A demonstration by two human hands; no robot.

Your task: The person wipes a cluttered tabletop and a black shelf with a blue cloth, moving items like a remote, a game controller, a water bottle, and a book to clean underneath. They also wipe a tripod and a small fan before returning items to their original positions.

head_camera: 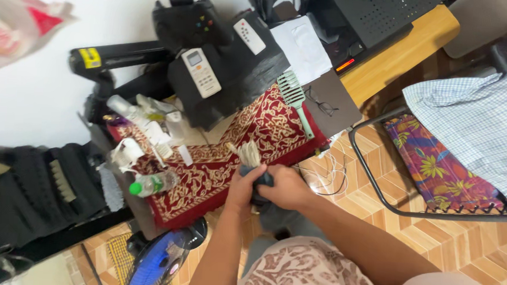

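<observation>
2 hands meet over the front edge of the red patterned cloth [217,169] that covers the table [406,49]. Left hand [243,187] and right hand [288,188] are both closed round a dark brush [261,180], its pale bristle tuft sticking up above the knuckles; handle hidden in the fists. Grip looks firm on both sides, fingers wrapped, no gap showing. Brush sits in the air just above the cloth edge, not resting on it.

Progress, judged from layout only: brush is picked up and in hand, nothing more can be read; whether it is being cleaned, twisted or pulled apart I cannot tell.

Around it: green comb [297,101] lies on the cloth further back, untouched, well apart from the hands. Clear bottle with green cap [150,183] lies on its side to the left. 2 white remotes [200,72] sit on black items behind. Blue fan [160,262] below the table, chair with checked shirt [480,122] to the right.
</observation>
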